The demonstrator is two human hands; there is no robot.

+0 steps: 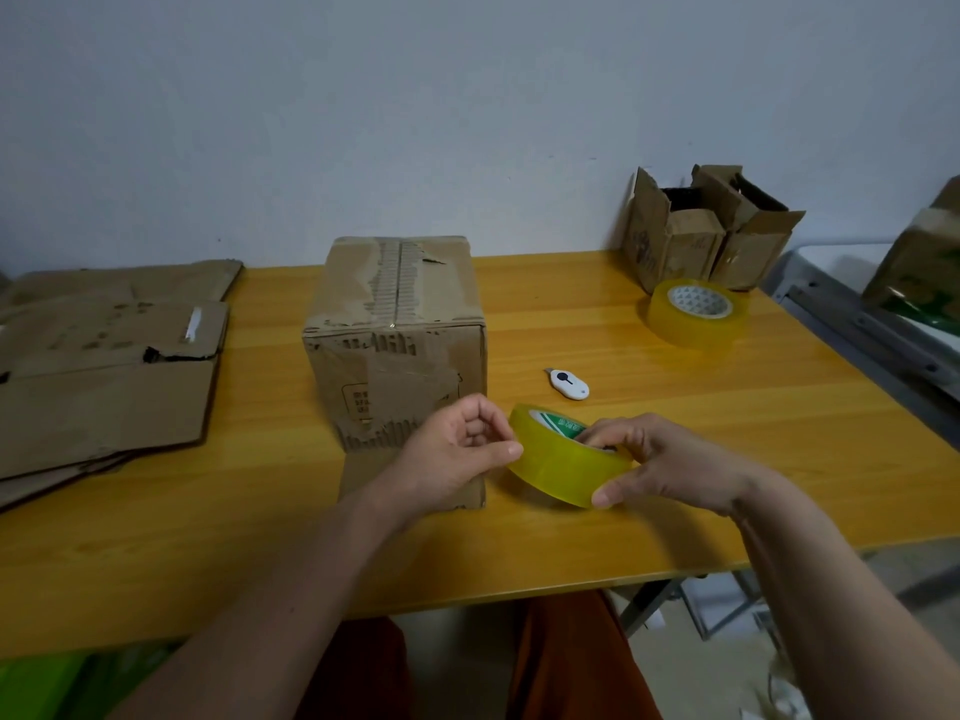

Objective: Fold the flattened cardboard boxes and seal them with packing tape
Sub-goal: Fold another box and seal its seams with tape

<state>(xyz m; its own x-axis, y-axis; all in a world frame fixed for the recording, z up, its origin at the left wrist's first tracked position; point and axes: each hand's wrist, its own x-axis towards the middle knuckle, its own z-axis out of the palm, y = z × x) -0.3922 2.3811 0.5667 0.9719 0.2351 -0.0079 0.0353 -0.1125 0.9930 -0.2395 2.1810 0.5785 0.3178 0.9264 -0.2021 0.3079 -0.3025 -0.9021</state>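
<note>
- The taping step is judged to be in hand: a tape roll (563,459) is held above the near surface (675,423), just right of the folded box (397,345).
- The roll is gripped by the right hand (660,462), fingers curled round its rim.
- The left hand (460,452) is curled at the roll's left edge, thumb and forefinger seemingly pinching for the tape end; whether it is caught cannot be told.
- Next, a strip is to be drawn out and laid along the box's top seam.
- Flat boxes (104,376) wait at far left; a cutter (569,384) lies near.
</note>
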